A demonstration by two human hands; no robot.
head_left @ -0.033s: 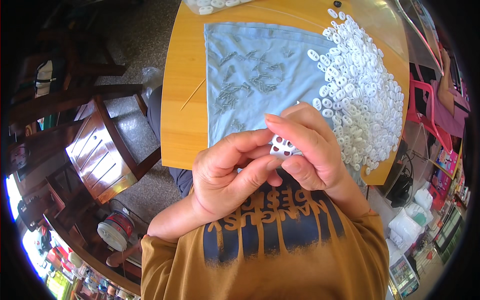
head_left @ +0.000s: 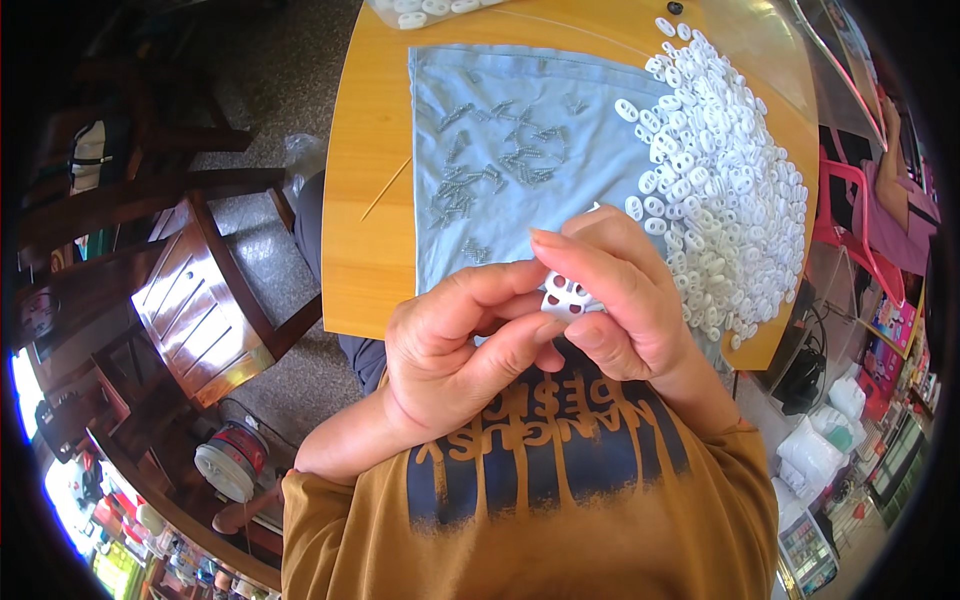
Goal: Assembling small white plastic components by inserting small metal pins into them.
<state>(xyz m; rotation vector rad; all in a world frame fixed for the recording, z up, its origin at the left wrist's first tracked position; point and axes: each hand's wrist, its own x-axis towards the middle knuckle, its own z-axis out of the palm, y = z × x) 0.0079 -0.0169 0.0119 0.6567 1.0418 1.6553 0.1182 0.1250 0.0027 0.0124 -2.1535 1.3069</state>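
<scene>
In front of my chest, both hands meet around small white plastic pieces with round holes (head_left: 568, 296); two seem to lie against each other. My left hand (head_left: 450, 335) is closed, pinching them from the left between thumb and fingers. From the right, my right hand (head_left: 635, 290) is closed on them too, its fingers bent over the top and hiding part of them. Beyond my hands, a light blue cloth (head_left: 600, 110) covers part of the table, with several small metal springs (head_left: 525, 165) scattered over it. A large heap of white oval two-hole pieces (head_left: 730, 190) spreads right of the cloth.
A thin wooden stick (head_left: 386, 189) lies on the yellow wooden table (head_left: 365, 260), left of the cloth. More white pieces sit in a clear container (head_left: 430, 12) at the far edge. A wooden chair (head_left: 205, 300) stands at left, a red plastic chair (head_left: 850, 215) at right, near another person's arm (head_left: 890, 185).
The held white pieces have shifted very slightly between my fingers. Both hands and everything on the table stay where they were.
</scene>
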